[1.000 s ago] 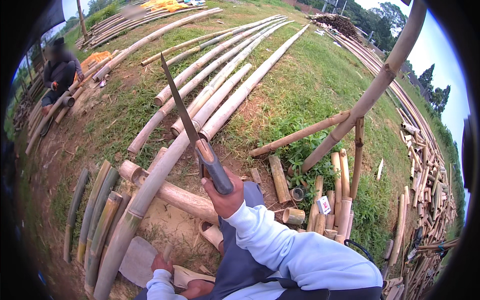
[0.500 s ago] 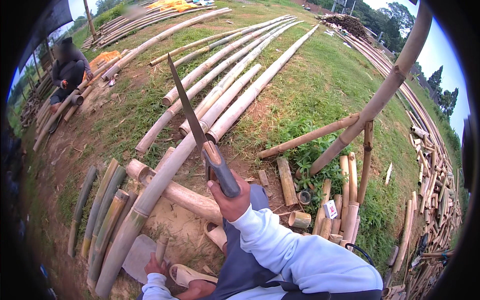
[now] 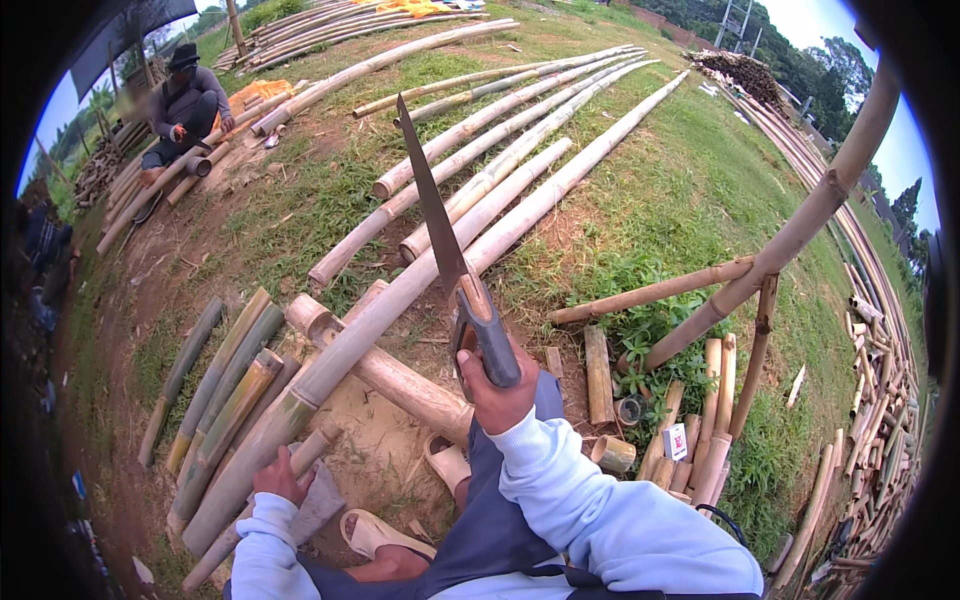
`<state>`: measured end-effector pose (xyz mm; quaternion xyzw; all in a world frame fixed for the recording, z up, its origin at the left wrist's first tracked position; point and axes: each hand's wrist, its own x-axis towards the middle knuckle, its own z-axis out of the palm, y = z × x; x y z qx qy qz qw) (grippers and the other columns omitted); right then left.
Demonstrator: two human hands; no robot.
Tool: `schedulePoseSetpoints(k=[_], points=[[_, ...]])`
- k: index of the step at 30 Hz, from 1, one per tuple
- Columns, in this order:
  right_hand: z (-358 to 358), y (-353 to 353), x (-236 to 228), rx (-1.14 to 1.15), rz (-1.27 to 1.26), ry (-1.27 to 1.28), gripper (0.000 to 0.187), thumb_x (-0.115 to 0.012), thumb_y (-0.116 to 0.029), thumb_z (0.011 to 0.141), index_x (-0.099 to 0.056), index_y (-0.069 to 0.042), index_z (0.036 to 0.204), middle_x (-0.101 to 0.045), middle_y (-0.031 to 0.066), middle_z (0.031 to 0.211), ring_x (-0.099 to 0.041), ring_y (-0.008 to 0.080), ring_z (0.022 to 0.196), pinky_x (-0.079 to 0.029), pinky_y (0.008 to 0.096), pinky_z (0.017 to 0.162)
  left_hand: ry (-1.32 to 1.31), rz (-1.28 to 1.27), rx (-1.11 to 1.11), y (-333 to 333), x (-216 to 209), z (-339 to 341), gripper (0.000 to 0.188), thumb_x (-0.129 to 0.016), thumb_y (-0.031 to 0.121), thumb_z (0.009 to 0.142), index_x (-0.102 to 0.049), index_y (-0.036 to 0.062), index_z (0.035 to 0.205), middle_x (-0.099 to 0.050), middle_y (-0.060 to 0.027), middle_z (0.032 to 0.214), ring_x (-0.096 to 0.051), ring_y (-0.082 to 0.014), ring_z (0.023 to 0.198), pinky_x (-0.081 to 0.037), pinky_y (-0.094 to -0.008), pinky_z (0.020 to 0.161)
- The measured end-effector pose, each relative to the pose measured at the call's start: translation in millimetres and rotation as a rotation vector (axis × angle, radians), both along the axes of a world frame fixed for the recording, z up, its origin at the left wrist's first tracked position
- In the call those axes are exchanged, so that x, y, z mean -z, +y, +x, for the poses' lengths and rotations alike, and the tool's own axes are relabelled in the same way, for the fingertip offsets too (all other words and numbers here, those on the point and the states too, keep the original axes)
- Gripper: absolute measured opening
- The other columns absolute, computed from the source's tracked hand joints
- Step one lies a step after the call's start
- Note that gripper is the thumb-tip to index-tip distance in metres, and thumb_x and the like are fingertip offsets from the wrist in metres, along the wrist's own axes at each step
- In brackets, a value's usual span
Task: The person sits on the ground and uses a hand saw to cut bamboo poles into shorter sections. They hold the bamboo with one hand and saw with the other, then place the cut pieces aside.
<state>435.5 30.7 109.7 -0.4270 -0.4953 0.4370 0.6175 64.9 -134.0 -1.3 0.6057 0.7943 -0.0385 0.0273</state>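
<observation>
My right hand [image 3: 500,393] is closed round the dark handle of a hand saw [image 3: 432,195], its blade pointing up and away from me. A long, thick bamboo pole [image 3: 335,372] slants past the saw, resting across a stouter bamboo log [image 3: 405,382]. At the lower left, my left hand [image 3: 283,480] is closed on a thin bamboo stick [image 3: 312,450]. That stick lies along the near side of the thick pole, its lower end reaching toward the ground. Part of the stick is hidden behind my fingers and sleeve.
Cut bamboo lengths [image 3: 228,390] lie to the left. Long poles [image 3: 480,190] stretch ahead over grass. A slanted bamboo post [image 3: 770,250] with braces rises at the right, near short offcuts [image 3: 612,453] and a small white box [image 3: 676,441]. A person [image 3: 185,105] sits far left.
My left hand has moved up and left with the thin stick, which now lies beside the thick pole. The saw stays raised in my right hand. The whole view has shifted slightly.
</observation>
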Motion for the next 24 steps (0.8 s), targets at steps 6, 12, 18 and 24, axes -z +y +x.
schedulePoseSetpoints(k=[6, 12, 18, 24], points=[[-1.7, -3.9, -8.6, 0.049, 0.069, -0.037, 0.014, -0.07, -0.002, 0.093, -0.058, -0.001, 0.087, -0.059, 0.0036, 0.069, -0.057, 0.0117, 0.061, -0.047, 0.0266, 0.058, -0.045, -0.077, 0.028, 35.8, -34.7, 13.0, 0.054, -0.067, 0.057, 0.09, -0.056, 0.0069, 0.107, -0.072, -0.0214, 0.077, -0.072, -0.0412, 0.073, -0.057, -0.0523, 0.067], [3.4, -8.3, -2.6, 0.038, 0.098, -0.009, 0.017, -0.066, -0.003, 0.097, -0.059, -0.001, 0.082, -0.059, 0.0048, 0.069, -0.054, 0.0125, 0.063, -0.045, 0.0269, 0.065, -0.121, -0.169, 0.093, 56.6, -45.1, 17.2, 0.053, -0.065, 0.055, 0.091, -0.059, 0.0085, 0.115, -0.074, -0.02, 0.086, -0.073, -0.0414, 0.084, -0.057, -0.052, 0.077], [9.8, -0.9, 4.1, 0.04, 0.126, -0.07, 0.02, -0.065, -0.007, 0.098, -0.059, -0.001, 0.08, -0.057, 0.0041, 0.067, -0.053, 0.0127, 0.063, -0.043, 0.0281, 0.063, -0.125, -0.129, 0.154, 80.8, -40.0, 23.4, 0.054, -0.065, 0.055, 0.091, -0.061, 0.0063, 0.114, -0.075, -0.0186, 0.092, -0.073, -0.0395, 0.088, -0.058, -0.0498, 0.079], [9.8, 3.3, 2.8, 0.032, 0.118, -0.047, 0.021, -0.067, -0.008, 0.097, -0.058, -0.002, 0.079, -0.054, 0.003, 0.066, -0.05, 0.0123, 0.063, -0.041, 0.0283, 0.064, -0.222, -0.076, 0.179, 121.9, -45.4, 40.3, 0.051, -0.066, 0.054, 0.091, -0.065, 0.0062, 0.109, -0.074, -0.0194, 0.098, -0.072, -0.0386, 0.096, -0.054, -0.0498, 0.085]])
